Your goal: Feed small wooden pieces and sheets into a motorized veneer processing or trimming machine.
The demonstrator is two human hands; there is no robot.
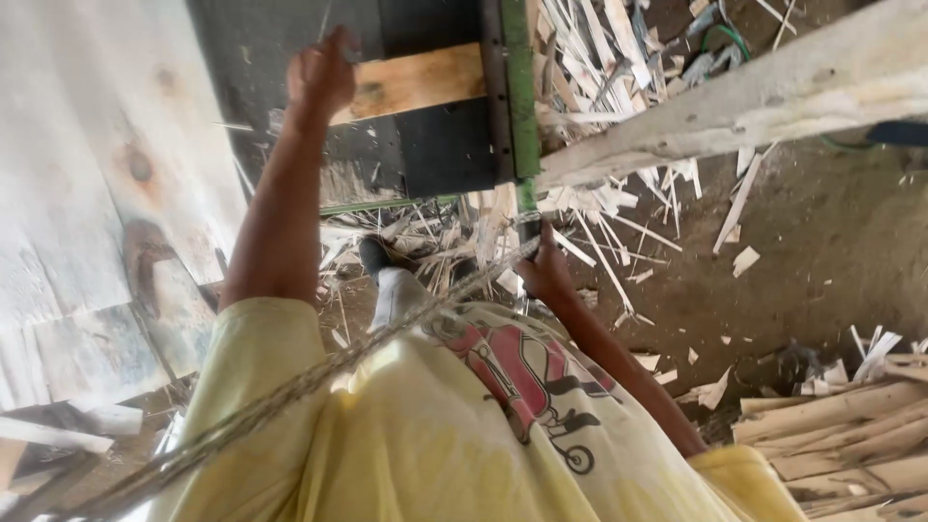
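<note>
The right hand [546,273] has its fingers [537,253] closed round a twisted rope [290,391]. The rope runs taut from just beyond the fingertips, at the green metal post [522,106], back across the yellow shirt [406,445]. The left hand [324,72] is stretched out well apart from it. Its fingers curl over the near end of a pale wooden plank [420,82] that lies against a dark panel [440,155]; how firmly they clamp I cannot tell. Wood offcuts [590,208] litter the floor below the right fingers, and a long beam [754,101] lies beyond them. The step in hand looks like hauling on the rope while bracing on the plank. Any further pull would need the right fingers to stay tight and the left to stay planted.
</note>
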